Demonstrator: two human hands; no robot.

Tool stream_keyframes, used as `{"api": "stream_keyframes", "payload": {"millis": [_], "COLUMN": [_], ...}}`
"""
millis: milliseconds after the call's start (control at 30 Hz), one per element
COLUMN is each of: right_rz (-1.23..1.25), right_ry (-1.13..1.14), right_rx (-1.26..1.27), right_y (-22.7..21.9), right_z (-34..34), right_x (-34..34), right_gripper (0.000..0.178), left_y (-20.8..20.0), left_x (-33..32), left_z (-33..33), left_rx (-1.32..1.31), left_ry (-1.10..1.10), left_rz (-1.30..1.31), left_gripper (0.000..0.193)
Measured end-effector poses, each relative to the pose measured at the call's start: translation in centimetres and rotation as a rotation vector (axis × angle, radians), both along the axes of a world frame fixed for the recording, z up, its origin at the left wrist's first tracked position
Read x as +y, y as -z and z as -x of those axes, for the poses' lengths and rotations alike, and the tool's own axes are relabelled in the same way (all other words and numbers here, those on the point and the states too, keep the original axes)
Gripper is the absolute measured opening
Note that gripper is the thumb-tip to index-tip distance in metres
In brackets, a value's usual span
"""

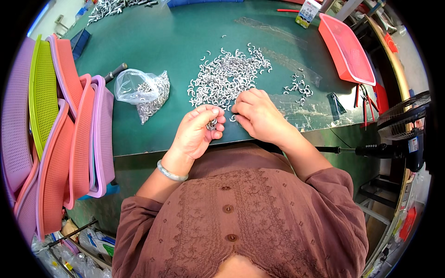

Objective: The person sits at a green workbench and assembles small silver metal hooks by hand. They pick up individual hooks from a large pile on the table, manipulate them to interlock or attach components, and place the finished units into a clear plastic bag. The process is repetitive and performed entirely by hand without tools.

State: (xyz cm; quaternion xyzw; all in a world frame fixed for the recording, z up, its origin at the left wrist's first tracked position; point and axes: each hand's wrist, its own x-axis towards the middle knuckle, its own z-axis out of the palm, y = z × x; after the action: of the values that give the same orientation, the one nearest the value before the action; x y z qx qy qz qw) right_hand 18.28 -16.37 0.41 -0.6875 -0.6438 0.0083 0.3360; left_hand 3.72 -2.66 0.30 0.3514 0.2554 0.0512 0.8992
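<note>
A wide heap of small curved silvery metal pieces (218,76) lies on the green tabletop. Several of these pieces sit in the curled fingers of my left hand (197,127), palm turned up, at the heap's near edge. My right hand (259,113) rests on the table at the heap's near right side, its fingers bent downward. A loose curved piece (232,118) lies by its fingertips; whether they pinch one is hidden. To the left of the heap, a clear plastic bag (155,92) holds more of the same pieces.
Stacked pink, purple and green plastic baskets (81,139) stand at the left. A smaller group of pieces (300,88) lies to the right. Beyond are a pink tray (347,51), pliers (366,102), a carton (308,13) and a black fan (403,118). Dark metal parts (111,10) lie far left.
</note>
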Motion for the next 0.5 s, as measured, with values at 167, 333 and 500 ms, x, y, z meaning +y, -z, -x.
{"api": "stream_keyframes", "payload": {"millis": [167,333,500], "right_rz": [0.025,0.024,-0.035], "right_ry": [-0.01,-0.006,-0.036], "right_rx": [-0.002,0.01,0.079], "right_y": [0.3,0.2,-1.1], "right_z": [0.2,0.3,0.4], "right_x": [0.1,0.2,0.6], "right_gripper": [0.006,0.01,0.012], "left_y": [-0.3,-0.2,-0.4], "left_x": [-0.1,-0.1,0.0], "left_z": [0.0,-0.1,-0.4], "left_rx": [0.013,0.037,0.078], "left_ry": [0.002,0.03,0.092], "left_rz": [-0.025,-0.055,-0.157], "left_gripper": [0.009,0.009,0.011]}}
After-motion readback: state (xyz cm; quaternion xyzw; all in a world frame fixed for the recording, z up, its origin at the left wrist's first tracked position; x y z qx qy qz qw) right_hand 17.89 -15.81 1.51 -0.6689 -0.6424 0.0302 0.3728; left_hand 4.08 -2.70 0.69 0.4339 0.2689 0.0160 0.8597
